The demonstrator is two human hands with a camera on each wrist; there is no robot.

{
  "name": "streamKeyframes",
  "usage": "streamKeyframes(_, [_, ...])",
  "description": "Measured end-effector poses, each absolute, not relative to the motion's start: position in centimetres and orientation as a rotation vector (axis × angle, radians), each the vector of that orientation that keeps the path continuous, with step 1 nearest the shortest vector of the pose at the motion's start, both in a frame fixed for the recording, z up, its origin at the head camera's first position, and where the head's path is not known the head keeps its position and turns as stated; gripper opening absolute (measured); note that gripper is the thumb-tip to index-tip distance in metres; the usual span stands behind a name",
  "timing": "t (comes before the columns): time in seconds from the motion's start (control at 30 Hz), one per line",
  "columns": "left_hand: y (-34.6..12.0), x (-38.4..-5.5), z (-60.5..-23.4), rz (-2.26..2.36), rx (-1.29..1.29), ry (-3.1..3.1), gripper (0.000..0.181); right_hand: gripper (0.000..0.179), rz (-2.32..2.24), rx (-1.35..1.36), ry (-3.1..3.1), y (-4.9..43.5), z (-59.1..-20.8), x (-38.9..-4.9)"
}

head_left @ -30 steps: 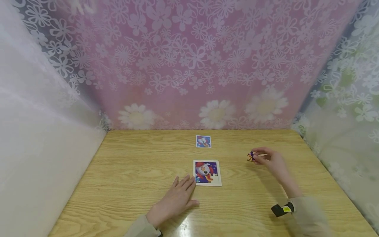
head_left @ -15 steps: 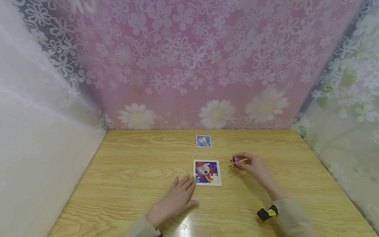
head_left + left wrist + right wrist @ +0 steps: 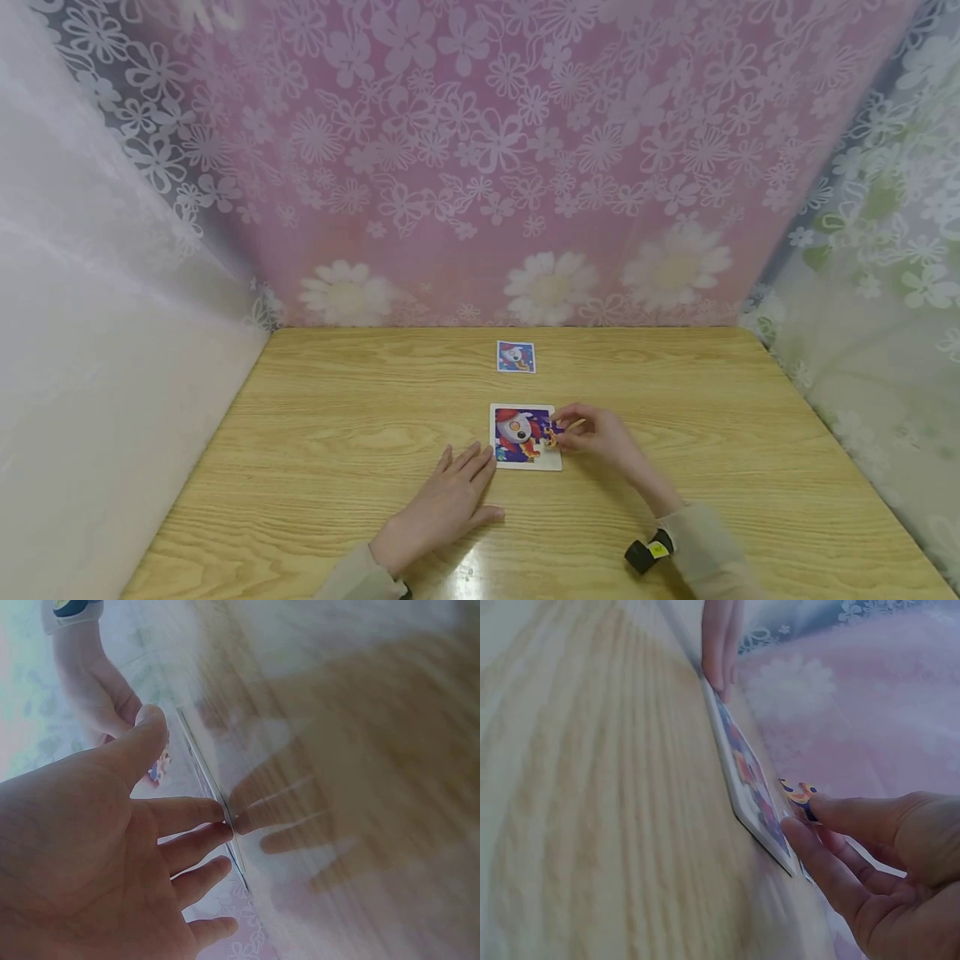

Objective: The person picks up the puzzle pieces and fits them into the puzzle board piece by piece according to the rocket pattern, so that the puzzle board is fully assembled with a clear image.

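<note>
A white-framed jigsaw puzzle [image 3: 516, 427] with a rocket picture lies flat mid-table; its lower right corner shows bare white backing. My right hand [image 3: 603, 437] pinches a purple and orange puzzle piece [image 3: 801, 796] between thumb and fingers, just above the puzzle's right side. In the right wrist view the piece is tilted and apart from the board. My left hand [image 3: 447, 496] lies with fingers straight, their tips touching the frame's left edge; the left wrist view shows the same fingers [image 3: 196, 847] at the board's rim.
A small picture card [image 3: 516, 357] with the same rocket design lies behind the puzzle. The wood-grain table [image 3: 337, 400] has a flowered pink curtain [image 3: 465, 167] at its back and pale curtains at both sides.
My right hand has moved left and toward me, carrying the puzzle piece from the table's right side to over the puzzle. The left hand has stayed still at the frame.
</note>
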State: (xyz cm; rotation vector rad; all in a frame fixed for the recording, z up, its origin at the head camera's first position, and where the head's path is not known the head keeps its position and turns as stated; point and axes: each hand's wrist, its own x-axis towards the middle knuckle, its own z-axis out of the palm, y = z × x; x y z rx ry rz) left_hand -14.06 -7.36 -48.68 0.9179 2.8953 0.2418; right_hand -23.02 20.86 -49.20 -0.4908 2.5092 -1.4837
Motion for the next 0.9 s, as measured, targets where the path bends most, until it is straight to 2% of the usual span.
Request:
streamKeyframes(0.2, [-7.4,-14.0,-48.6,0.237,0.927,2.899,0.074,0.021,-1.344,-0.608,2.585,20.0,-49.9,-22.7])
streamKeyframes(0.5, [-7.4,-14.0,-48.6,0.233,0.929,2.904,0.074,0.018,-1.248,-0.641,2.659,19.3,-50.0,-22.4])
streamKeyframes(0.9, [-7.4,-13.9,-48.5,0.237,0.932,2.909,0.074,0.016,-1.079,-0.575,2.779,18.4,-49.6,-22.2])
